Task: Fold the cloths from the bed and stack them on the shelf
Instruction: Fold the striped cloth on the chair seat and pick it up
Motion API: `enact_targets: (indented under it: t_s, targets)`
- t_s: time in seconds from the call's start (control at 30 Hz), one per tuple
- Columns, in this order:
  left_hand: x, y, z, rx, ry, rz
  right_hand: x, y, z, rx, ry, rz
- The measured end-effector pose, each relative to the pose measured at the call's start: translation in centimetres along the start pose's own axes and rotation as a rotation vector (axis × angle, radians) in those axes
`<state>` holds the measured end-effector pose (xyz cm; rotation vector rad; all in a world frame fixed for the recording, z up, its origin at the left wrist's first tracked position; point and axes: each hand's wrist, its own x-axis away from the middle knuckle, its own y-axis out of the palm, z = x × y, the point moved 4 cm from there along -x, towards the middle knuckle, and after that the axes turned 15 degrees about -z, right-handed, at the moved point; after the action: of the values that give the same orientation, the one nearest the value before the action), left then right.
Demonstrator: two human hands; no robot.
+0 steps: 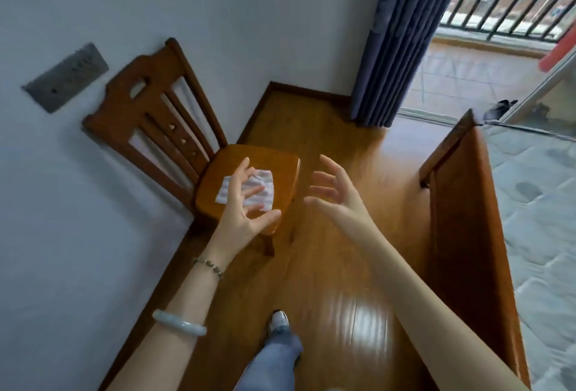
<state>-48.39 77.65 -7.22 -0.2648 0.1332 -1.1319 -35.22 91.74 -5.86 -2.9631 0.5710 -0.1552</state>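
Note:
A small folded white cloth (265,185) lies flat on the seat of a wooden chair (274,157) against the wall. My left hand (246,203) hovers above the seat in front of the cloth, fingers spread and holding nothing; it covers part of the cloth. My right hand (336,191) is raised over the floor to the right of the chair, fingers loosely curved and empty. The bed (530,203) with its grey quilted mattress runs along the right, behind a wooden frame board (461,219). No shelf is in view.
A glossy wooden floor (336,297) lies between chair and bed. My leg and shoe (279,325) stand on it below. A dark blue curtain (396,48) hangs by the open balcony door at the upper right. A grey socket panel (65,77) sits on the wall.

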Motion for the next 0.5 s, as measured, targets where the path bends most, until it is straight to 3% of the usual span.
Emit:
enact_targets:
  t_s: [0.2, 0.5]
  targets:
    - [-7.2, -4.6, -3.9, 0.069, -0.095, 0.005, -9.7, -1.5, 1.9, -0.029, 0.054, -0.044]
    - [-14.8, -8.7, -12.3, 0.105, -0.285, 0.098, -23.4, -1.8, 8.2, -0.109, 0.122, -0.238]
